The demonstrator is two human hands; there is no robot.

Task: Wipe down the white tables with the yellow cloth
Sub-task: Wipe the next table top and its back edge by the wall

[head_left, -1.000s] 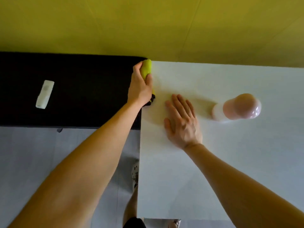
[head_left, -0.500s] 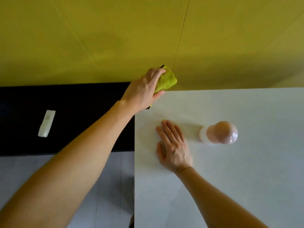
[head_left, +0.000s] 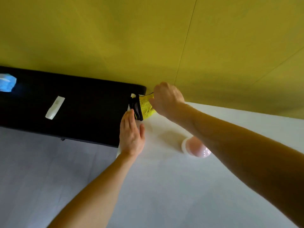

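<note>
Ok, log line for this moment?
left hand flat on white table edge | right hand grips yellow cloth at far corner | pink glossy dome beside forearm

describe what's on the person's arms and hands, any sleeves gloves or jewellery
Both forearms are bare as far as the frame shows, no sleeves in view. The left hand and the right hand wear no gloves, and no watch, bracelet or ring shows.

Left hand (head_left: 131, 135) flat, fingers straight, right hand (head_left: 166, 98) gripping yellow cloth (head_left: 145, 106)
</note>
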